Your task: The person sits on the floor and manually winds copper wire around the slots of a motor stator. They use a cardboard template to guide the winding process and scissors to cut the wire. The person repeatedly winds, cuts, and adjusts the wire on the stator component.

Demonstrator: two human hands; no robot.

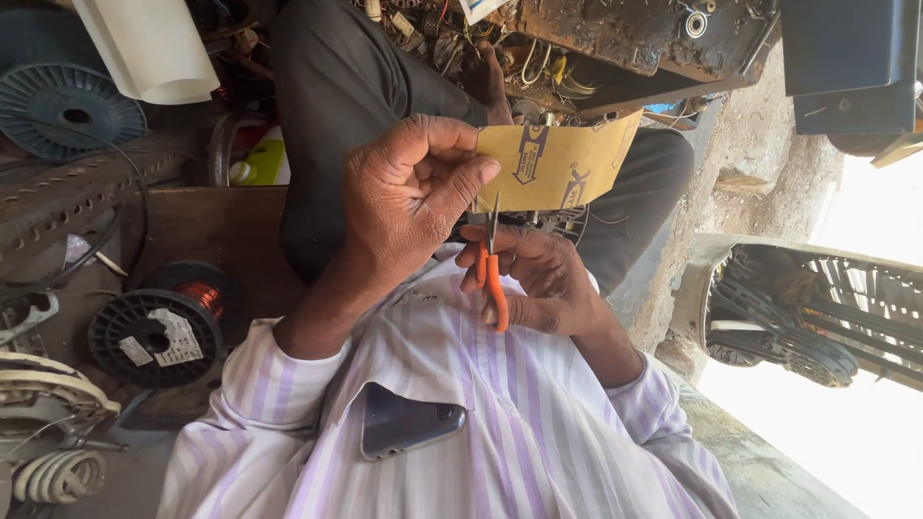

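Two hands: left hand pinches paper sheet edge, right hand scissors.

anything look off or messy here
The tan paper sheet pinched in the left hand has a slanted, uneven right edge. The right hand holds orange-handled scissors at its lower edge. A phone sticks partway out of the shirt pocket.

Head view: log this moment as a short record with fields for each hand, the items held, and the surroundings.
left hand: pinches the tan paper sheet at its edge
right hand: holds the orange-handled scissors, blades pointing up at the sheet's lower edge
clothing: striped shirt, phone in its chest pocket
nearby: copper wire spool beside the left forearm, blue reel farther off
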